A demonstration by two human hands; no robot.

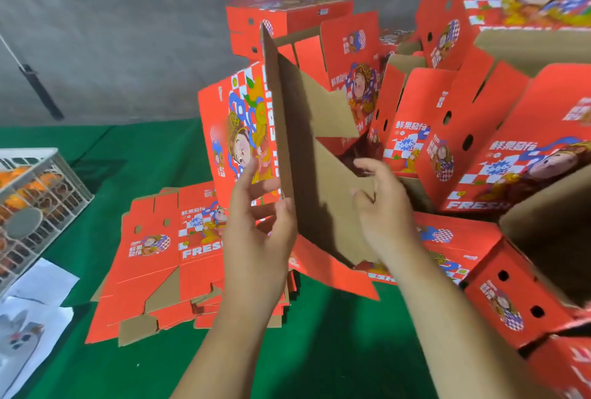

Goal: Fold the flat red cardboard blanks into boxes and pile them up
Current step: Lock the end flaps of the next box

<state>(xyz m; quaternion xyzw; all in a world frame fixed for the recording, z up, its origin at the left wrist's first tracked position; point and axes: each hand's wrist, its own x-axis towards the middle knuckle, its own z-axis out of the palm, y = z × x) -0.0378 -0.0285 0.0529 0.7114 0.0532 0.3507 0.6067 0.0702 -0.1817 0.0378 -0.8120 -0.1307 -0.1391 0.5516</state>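
Two hands hold one half-folded box [307, 149] upright over the middle of the green tabletop [153, 155], its brown inside facing the camera. The left hand [259, 226] pinches its near edge between thumb and curled fingers. The right hand [383, 207] lies against the brown panel with fingers loosely bent; whether it grips is hard to tell. One stack of flat blanks [160, 258] lies beneath. Roughly six folded boxes [499, 149] pile along the right edge. One plastic crate [38, 200] sits at the left edge.
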